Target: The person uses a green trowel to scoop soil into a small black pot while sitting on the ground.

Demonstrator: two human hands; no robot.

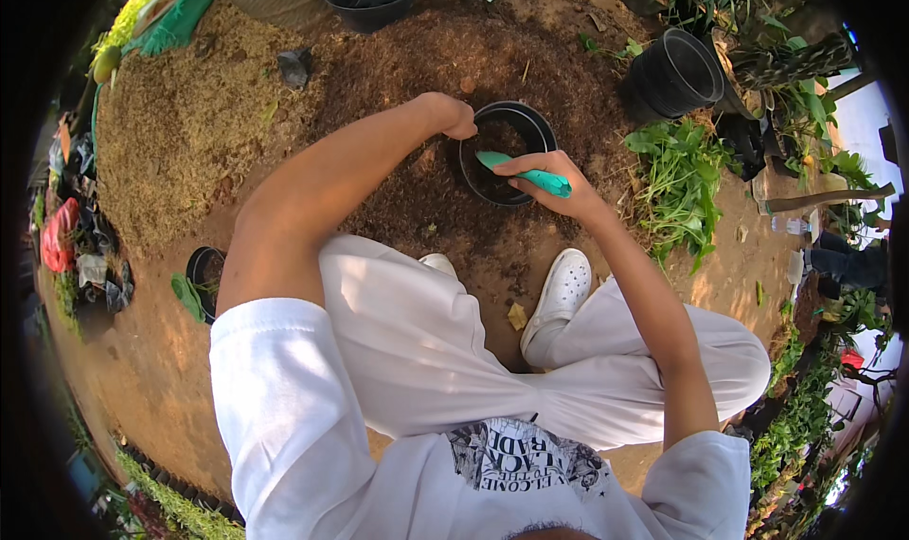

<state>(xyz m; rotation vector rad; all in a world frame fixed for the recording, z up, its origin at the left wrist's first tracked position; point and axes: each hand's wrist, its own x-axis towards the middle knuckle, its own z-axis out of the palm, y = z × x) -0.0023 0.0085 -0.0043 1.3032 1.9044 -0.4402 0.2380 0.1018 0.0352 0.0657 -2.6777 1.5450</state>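
Note:
A round black plastic plant pot (545, 125) with dark soil low inside stands on the brown soil heap before me. My left hand (454, 116) is at the pot's upper left rim, fingers curled against it, apparently gripping the edge; the fingertips are partly hidden. In my right hand (557, 181) is a green hand trowel (543, 179), its blade over the pot's opening and tilted toward the soil. Loose reddish-brown soil (398, 164) surrounds the pot.
Stacked black pots (643, 86) stand at the upper right, above cut leafy greens (685, 192). More black pots (373, 11) are at the top. A small pot (195, 270) lies left of my arm. Dry husk-like material (170, 142) covers the left ground. Another person's legs (848, 262) show far right.

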